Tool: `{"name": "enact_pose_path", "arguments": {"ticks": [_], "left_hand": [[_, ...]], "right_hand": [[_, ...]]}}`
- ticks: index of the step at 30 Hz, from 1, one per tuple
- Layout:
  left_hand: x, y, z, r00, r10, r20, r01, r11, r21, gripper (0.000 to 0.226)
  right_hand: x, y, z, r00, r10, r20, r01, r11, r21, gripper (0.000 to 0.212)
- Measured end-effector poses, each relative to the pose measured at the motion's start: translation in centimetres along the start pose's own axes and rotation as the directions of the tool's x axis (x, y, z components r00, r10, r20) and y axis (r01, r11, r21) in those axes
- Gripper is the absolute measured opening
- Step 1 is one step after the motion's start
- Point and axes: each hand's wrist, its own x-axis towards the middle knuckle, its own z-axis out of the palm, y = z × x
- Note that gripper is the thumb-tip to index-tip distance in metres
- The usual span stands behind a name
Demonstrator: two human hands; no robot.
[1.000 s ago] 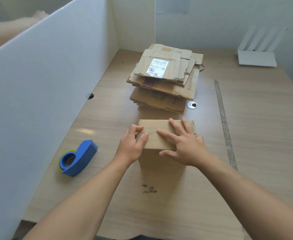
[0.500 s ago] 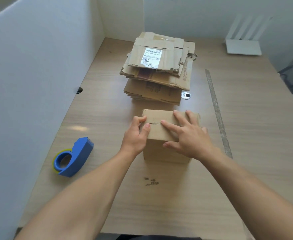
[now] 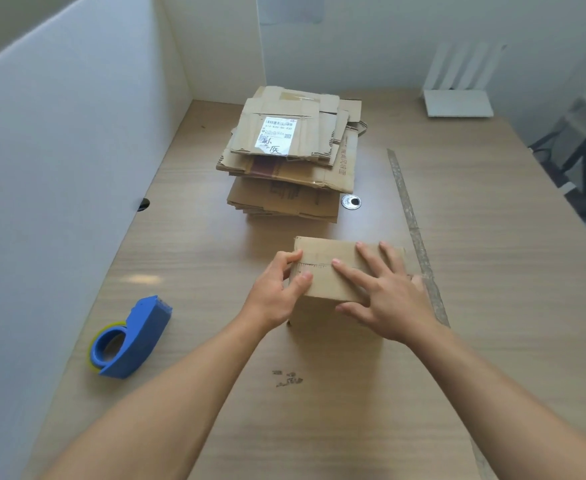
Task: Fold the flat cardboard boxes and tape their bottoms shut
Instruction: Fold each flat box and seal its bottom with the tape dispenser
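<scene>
A small folded cardboard box (image 3: 329, 251) stands on the wooden table (image 3: 492, 271) in front of me, its flaps closed on top with a seam running across. My left hand (image 3: 277, 292) grips the box's left end, thumb on top and fingers curled round the edge. My right hand (image 3: 385, 292) lies flat on the closed flaps with straight, spread fingers. A stack of flat cardboard boxes (image 3: 291, 157) sits behind the box, the top one bearing a white label. A blue tape dispenser (image 3: 132, 337) lies on the table to the left.
White partition walls (image 3: 59, 168) close in the left side and the back. A white router (image 3: 457, 98) stands at the back right. A metal cable grommet (image 3: 351, 201) sits beside the stack. A strip of old tape (image 3: 412, 230) runs along the table on the right.
Both hands keep their place on the box. The view has shifted slightly, and the stack and dispenser appear in nearly the same spots.
</scene>
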Motion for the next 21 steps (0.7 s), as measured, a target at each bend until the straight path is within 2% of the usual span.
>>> {"name": "enact_pose_path", "arguments": {"ticks": [2, 4, 6, 8, 9, 11, 13, 15, 17, 19, 21], "left_hand": [[-0.4, -0.2, -1.0, 0.998, -0.008, 0.058, 0.012, 0.998, -0.061, 0.041], [-0.7, -1.0, -1.8, 0.997, -0.067, 0.034, 0.07, 0.993, -0.096, 0.037], [-1.1, -2.5, -2.2, 0.983, -0.183, -0.024, 0.178, 0.974, -0.138, 0.04], [-1.4, -4.1, -1.8, 0.95, -0.31, -0.043, 0.297, 0.935, -0.195, 0.038], [-1.4, -4.7, -1.3, 0.93, -0.367, -0.029, 0.352, 0.909, -0.221, 0.036], [-1.2, -5.4, 0.2, 0.889, -0.457, 0.03, 0.452, 0.866, -0.212, 0.035], [-0.6, -5.9, 2.0, 0.849, -0.518, 0.104, 0.528, 0.831, -0.173, 0.045], [-0.3, -6.3, 3.3, 0.808, -0.578, 0.112, 0.589, 0.79, -0.17, 0.057], [-0.3, -6.9, 3.8, 0.749, -0.656, 0.095, 0.649, 0.695, -0.309, 0.064], [-0.6, -6.8, 3.8, 0.702, -0.693, 0.167, 0.663, 0.548, -0.51, 0.053], [-0.8, -6.6, 3.6, 0.724, -0.654, 0.22, 0.626, 0.49, -0.606, 0.042]], "right_hand": [[0.7, 0.4, -0.1, 0.999, -0.033, -0.006, 0.033, 0.999, 0.013, 0.074], [1.8, 1.0, -0.3, 0.998, -0.055, -0.006, 0.055, 0.997, 0.057, 0.071], [2.5, 2.4, -0.2, 0.999, -0.05, -0.01, 0.051, 0.986, 0.159, 0.069], [2.6, 4.4, 0.3, 0.998, -0.052, -0.044, 0.063, 0.95, 0.307, 0.078], [2.3, 5.3, 0.8, 0.996, -0.05, -0.074, 0.074, 0.923, 0.377, 0.082], [1.2, 6.4, 2.0, 0.991, -0.054, -0.123, 0.105, 0.884, 0.455, 0.076], [0.3, 6.5, 3.1, 0.982, -0.077, -0.173, 0.15, 0.876, 0.458, 0.067], [-0.1, 6.1, 3.9, 0.974, -0.096, -0.204, 0.175, 0.891, 0.419, 0.06], [-0.2, 6.0, 4.1, 0.972, -0.085, -0.219, 0.171, 0.895, 0.412, 0.058], [0.2, 6.1, 3.6, 0.97, -0.052, -0.237, 0.156, 0.882, 0.445, 0.062], [0.6, 6.1, 2.7, 0.969, -0.008, -0.245, 0.133, 0.856, 0.499, 0.066]]}}
